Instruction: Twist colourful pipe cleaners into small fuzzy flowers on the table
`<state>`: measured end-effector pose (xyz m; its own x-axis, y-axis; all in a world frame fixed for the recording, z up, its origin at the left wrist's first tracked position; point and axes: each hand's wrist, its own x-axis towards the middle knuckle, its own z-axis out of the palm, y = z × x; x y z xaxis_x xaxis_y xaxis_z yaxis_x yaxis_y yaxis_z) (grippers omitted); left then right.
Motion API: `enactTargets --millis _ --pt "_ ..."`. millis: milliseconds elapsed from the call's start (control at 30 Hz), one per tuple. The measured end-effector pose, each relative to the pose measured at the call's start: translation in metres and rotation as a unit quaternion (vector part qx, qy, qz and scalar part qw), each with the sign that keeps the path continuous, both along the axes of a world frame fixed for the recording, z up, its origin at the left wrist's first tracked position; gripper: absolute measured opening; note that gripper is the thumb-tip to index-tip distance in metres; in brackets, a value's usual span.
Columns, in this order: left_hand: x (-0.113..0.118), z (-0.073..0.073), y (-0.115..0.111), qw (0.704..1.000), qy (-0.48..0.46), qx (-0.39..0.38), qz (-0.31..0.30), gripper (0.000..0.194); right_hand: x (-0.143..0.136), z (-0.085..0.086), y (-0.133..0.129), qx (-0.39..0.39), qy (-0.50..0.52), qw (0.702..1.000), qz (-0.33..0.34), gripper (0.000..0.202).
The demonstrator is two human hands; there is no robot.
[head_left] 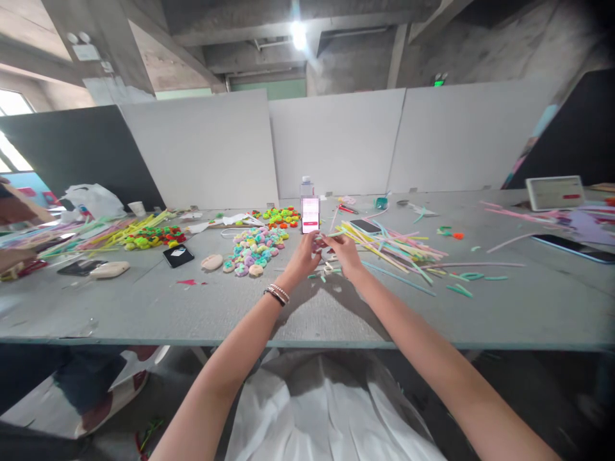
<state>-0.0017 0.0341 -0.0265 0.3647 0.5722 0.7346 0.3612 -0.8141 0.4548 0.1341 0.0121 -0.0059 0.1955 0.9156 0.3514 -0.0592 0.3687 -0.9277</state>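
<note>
My left hand [305,253] and my right hand [344,252] meet above the middle of the table, fingers closed in pinches. Between them is a pale green pipe cleaner [335,234], gripped by both; its far details are too small to make out. Just below my hands, small cream and green pipe cleaner pieces [328,269] lie on the table. Right of my right hand spreads a loose bundle of pastel pipe cleaners [408,251]. Left of my left hand is a heap of small pastel fuzzy pieces [259,246].
A lit phone [311,215] stands upright before a clear bottle [306,186]. Another phone [365,226] lies behind the bundle. Red-handled pliers [348,209] lie farther back. At left are yellow-green and red pieces [154,237], a black square [178,255] and another person's arm [22,214].
</note>
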Motion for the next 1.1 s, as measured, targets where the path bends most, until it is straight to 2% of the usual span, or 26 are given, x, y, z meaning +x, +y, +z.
enactTargets --millis 67,167,300,433,567,767,933,1100 --pt "-0.001 -0.001 -0.003 1.0 0.02 0.02 0.004 0.05 -0.003 0.001 -0.003 0.005 -0.007 1.0 0.01 0.035" --pt "-0.002 0.001 -0.005 0.999 0.015 0.018 0.044 0.04 -0.005 0.003 -0.007 0.017 -0.01 1.0 0.014 0.03" --pt "-0.003 0.004 -0.006 0.996 0.025 0.026 0.078 0.03 -0.006 0.005 -0.008 0.063 -0.024 0.998 0.002 0.023" --pt "-0.004 0.009 -0.008 0.994 0.039 0.034 0.092 0.025 -0.004 0.003 -0.006 0.075 -0.037 0.996 -0.021 0.026" --pt "-0.004 0.012 -0.012 0.992 0.075 0.024 0.095 0.01 -0.004 0.002 -0.004 0.081 -0.042 0.995 -0.037 0.031" --pt "-0.003 0.013 -0.015 0.992 0.089 0.021 0.088 0.02 -0.004 0.001 -0.007 0.094 -0.063 0.991 -0.068 0.033" --pt "-0.004 0.015 -0.015 0.992 0.1 0.013 0.076 0.016 -0.003 0.002 -0.015 0.173 -0.12 0.974 -0.085 0.028" --pt "-0.003 0.014 -0.016 0.992 0.108 0.018 0.069 0.017 -0.003 0.006 -0.019 0.183 -0.12 0.972 -0.091 0.027"
